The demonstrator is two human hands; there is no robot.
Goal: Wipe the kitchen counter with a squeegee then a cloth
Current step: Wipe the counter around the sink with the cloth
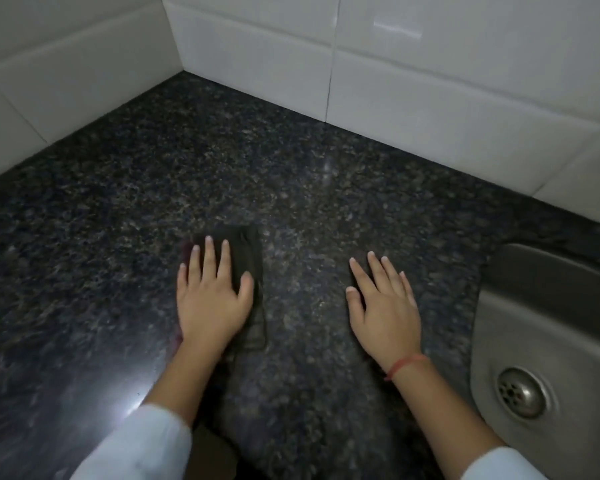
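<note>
A dark folded cloth [248, 251] lies flat on the speckled black granite counter [291, 168], near the middle of the view. My left hand [212, 292] presses flat on top of the cloth, fingers spread and pointing toward the wall. My right hand [383, 306] rests flat on the bare counter to the right of the cloth, fingers apart, holding nothing; a red thread is tied around its wrist. No squeegee is in view.
White tiled walls [430, 81] meet in a corner at the back of the counter. A steel sink [541, 327] with a round drain [520, 393] is set into the counter at the right edge, close to my right hand.
</note>
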